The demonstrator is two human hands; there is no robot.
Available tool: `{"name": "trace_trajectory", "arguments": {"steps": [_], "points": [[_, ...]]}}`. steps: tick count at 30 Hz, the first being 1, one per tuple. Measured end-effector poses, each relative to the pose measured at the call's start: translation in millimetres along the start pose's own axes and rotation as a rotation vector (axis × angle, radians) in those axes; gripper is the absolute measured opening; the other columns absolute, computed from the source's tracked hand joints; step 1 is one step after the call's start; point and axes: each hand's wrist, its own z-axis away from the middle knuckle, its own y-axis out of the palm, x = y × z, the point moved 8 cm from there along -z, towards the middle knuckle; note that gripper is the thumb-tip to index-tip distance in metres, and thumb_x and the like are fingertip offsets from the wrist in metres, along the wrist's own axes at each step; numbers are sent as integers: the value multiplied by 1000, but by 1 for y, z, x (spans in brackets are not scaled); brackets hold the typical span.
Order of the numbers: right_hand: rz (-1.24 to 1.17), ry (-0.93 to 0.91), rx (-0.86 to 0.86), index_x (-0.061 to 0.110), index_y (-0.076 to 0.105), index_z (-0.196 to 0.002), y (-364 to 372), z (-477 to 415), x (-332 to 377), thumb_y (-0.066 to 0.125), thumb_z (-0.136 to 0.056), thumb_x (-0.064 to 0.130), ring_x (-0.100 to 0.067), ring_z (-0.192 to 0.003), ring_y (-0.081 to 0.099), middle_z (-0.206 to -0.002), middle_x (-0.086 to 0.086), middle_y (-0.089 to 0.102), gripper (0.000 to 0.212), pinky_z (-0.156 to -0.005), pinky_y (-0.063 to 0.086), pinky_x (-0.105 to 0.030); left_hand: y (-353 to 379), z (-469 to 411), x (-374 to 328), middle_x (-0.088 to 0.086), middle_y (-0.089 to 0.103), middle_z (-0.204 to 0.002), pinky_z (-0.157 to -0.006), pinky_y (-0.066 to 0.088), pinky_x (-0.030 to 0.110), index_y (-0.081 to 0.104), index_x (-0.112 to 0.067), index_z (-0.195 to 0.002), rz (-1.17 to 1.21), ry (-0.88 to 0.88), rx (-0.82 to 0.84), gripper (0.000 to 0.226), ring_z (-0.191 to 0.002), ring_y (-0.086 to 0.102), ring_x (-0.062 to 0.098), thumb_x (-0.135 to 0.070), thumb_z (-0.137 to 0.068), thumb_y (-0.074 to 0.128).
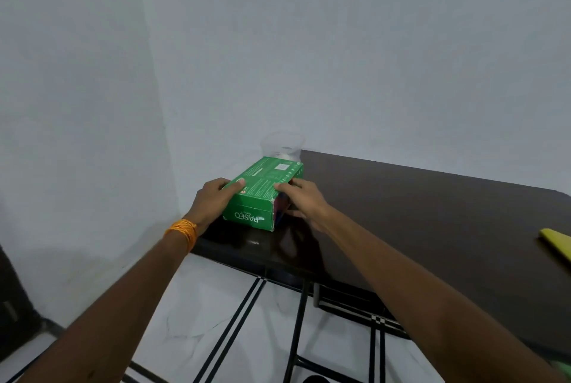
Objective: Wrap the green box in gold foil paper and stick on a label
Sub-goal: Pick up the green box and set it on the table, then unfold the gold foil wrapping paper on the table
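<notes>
A green cardboard box with white "PASEO" lettering lies flat on the left corner of a dark brown table. My left hand clasps its left side, thumb on the top face. Against the box's right side, my right hand grips with fingers curled at the top edge. Both hands touch the box, which rests on the table. A yellowish-gold sheet shows at the far right edge of the table, mostly cut off by the frame. No label is visible.
A clear plastic cup stands just behind the box near the wall corner. Pale walls close in on the left and behind. Below the table edge lies a white tiled floor with black stripes and black table legs.
</notes>
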Motion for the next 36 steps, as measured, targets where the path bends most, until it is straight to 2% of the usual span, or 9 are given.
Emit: {"name": "trace_trajectory", "arguments": {"steps": [2, 4, 7, 10, 17, 20, 25, 31, 36], "points": [[44, 1, -18, 16, 63, -124, -6, 6, -2, 72, -87, 39, -18, -107, 65, -117, -1, 69, 44, -88, 57, -38, -3, 3, -9, 4, 68, -109, -86, 53, 41, 65, -13, -110, -118, 60, -80, 40, -101, 64, 25, -48, -93, 61], [190, -83, -103, 14, 59, -127, -20, 18, 6, 68, -91, 41, -18, -109, 60, -117, 0, 63, 46, -91, 53, -36, -11, 13, -30, 8, 64, -117, -92, 49, 42, 62, -11, -119, -265, 235, -290, 35, -108, 60, 27, -35, -93, 63], [383, -204, -215, 11, 54, -135, -52, 42, 19, 65, -93, 39, -22, -116, 58, -120, -5, 61, 52, -90, 43, -28, -4, 39, -71, 7, 62, -114, -86, 47, 36, 62, -12, -112, -271, 450, -489, 20, -104, 59, 23, -19, -93, 60], [499, -241, -308, 10, 49, -143, -104, 70, 24, 64, -95, 38, -24, -127, 54, -138, -10, 57, 57, -101, 43, -33, 47, 47, -106, 3, 63, -106, -80, 51, 36, 62, -14, -104, -150, 488, -345, 16, -92, 61, 18, -12, -88, 61], [809, -294, -688, 13, 57, -133, -268, 158, 28, 67, -93, 33, -24, -125, 54, -133, -7, 60, 47, -103, 46, -39, 230, 84, -181, 5, 58, -109, -78, 48, 33, 60, -11, -115, -211, 664, 127, 26, -84, 59, 16, -15, -89, 66], [911, -272, -879, 12, 59, -127, -342, 205, 30, 69, -89, 29, -28, -123, 54, -126, -10, 63, 43, -102, 44, -39, 312, 109, -211, 8, 60, -110, -80, 40, 24, 61, -9, -113, -138, 608, 287, 27, -91, 57, 17, -18, -89, 67], [946, -249, -1130, 14, 59, -124, -424, 269, 22, 69, -87, 25, -28, -122, 48, -124, -10, 60, 39, -101, 39, -38, 419, 150, -236, 10, 62, -115, -83, 43, 29, 61, -8, -112, 8, 426, 549, 28, -106, 58, 23, -21, -88, 68], [884, -142, -1421, 12, 48, -133, -488, 326, -10, 78, -78, 23, -34, -127, 44, -137, -13, 50, 64, -97, 43, -46, 494, 193, -257, 15, 55, -122, -75, 40, 29, 55, -5, -121, -2, 407, 641, 39, -95, 51, 22, -16, -86, 67], [544, 6, -1394, 8, 38, -140, -521, 335, -49, 87, -70, 30, -36, -117, 54, -131, -17, 52, 88, -89, 48, -43, 524, 201, -257, 14, 48, -126, -76, 40, 30, 48, -9, -122, 161, 144, 653, 44, -98, 49, 26, -17, -84, 68]]}}
